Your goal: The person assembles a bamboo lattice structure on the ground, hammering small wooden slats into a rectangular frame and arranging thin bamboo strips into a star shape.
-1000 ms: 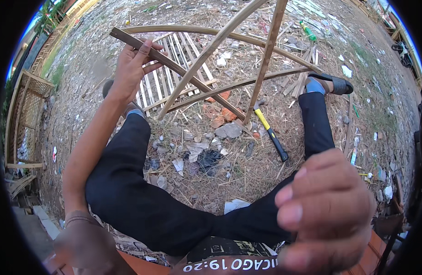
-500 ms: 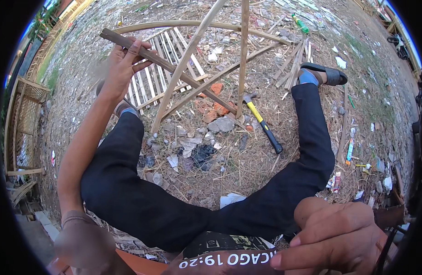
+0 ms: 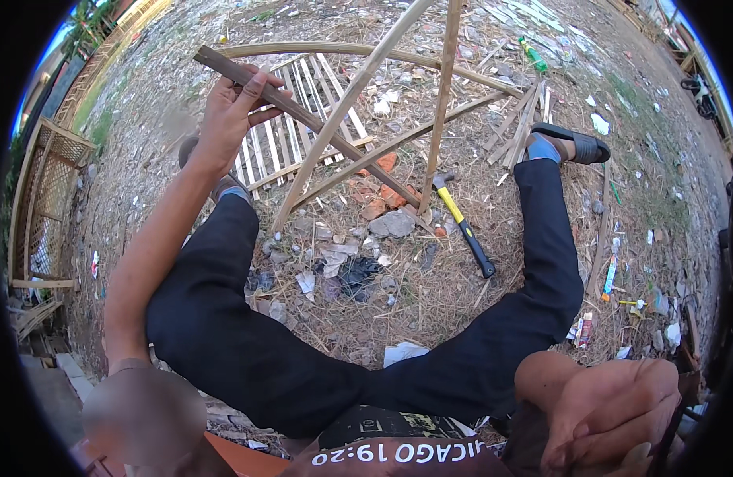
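My left hand (image 3: 237,111) is closed round the upper end of a dark wooden strip (image 3: 303,118), thumb on top. The strip slants down to the right, passing the legs of a light wooden frame (image 3: 352,86) made of crossed and upright battens. At the lower right, close to my body, my right hand (image 3: 609,409) has its fingers curled inward. Whatever lies inside those fingers is hidden. A claw hammer (image 3: 464,226) with a yellow and black handle rests on the ground, its head near the foot of the frame's upright batten.
Behind the frame lies a slatted wooden panel (image 3: 291,95). Broken bricks and stones (image 3: 392,222) sit at the frame's base. Loose wood strips (image 3: 516,135) lie by my right foot, with a green bottle (image 3: 532,54) beyond. A lattice wooden piece (image 3: 48,199) stands far left.
My right hand has shifted right and turned, its fingers more curled. My left hand keeps its hold on the strip. The whole view has shifted slightly, moving the frame and hammer rightward in the picture.
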Motion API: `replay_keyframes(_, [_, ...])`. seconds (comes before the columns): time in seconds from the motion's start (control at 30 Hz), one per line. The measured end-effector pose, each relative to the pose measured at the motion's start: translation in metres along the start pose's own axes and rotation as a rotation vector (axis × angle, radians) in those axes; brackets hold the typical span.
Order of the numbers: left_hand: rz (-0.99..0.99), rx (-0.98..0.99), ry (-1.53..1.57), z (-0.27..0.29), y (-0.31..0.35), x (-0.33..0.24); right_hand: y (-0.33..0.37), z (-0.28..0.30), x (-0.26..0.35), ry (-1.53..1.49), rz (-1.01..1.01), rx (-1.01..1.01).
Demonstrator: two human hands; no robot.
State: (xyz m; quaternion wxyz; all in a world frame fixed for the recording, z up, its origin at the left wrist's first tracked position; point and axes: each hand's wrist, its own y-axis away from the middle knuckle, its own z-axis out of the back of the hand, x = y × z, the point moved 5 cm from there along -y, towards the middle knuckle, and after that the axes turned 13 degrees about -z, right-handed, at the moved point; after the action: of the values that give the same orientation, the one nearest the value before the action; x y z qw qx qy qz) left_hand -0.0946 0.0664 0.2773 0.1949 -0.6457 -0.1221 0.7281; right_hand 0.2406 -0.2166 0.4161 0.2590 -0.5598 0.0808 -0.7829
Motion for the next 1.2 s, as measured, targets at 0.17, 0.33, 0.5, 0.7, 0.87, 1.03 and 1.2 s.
replay_keyframes(0.17, [-0.007,-0.011,0.012,-0.004,-0.001,-0.007,0.006,0.010,-0.028,-0.050,0.397,-0.361])
replay_keyframes(0.33, [0.005,0.008,0.002,-0.006,0.000,-0.002,-0.038,-0.004,-0.137,-0.222,0.063,-0.566])
replay_keyframes(0.5, [-0.002,-0.006,0.017,-0.007,0.000,-0.009,-0.084,-0.022,-0.238,-0.099,-0.486,-0.468])
replay_keyframes(0.7, [-0.038,0.046,0.045,-0.011,-0.001,-0.009,-0.118,-0.050,-0.307,0.166,-0.700,-0.504])
replay_keyframes(0.87, [-0.021,-0.002,0.057,-0.006,0.001,-0.004,-0.134,-0.057,-0.335,0.122,-0.730,-0.539])
replay_keyframes(1.03, [-0.005,-0.033,0.059,0.000,0.003,-0.001,-0.147,-0.054,-0.341,0.151,-0.752,-0.495])
replay_keyframes(1.2, [-0.024,-0.035,0.045,0.004,0.005,-0.001,-0.155,-0.042,-0.317,0.214,-0.669,-0.562])
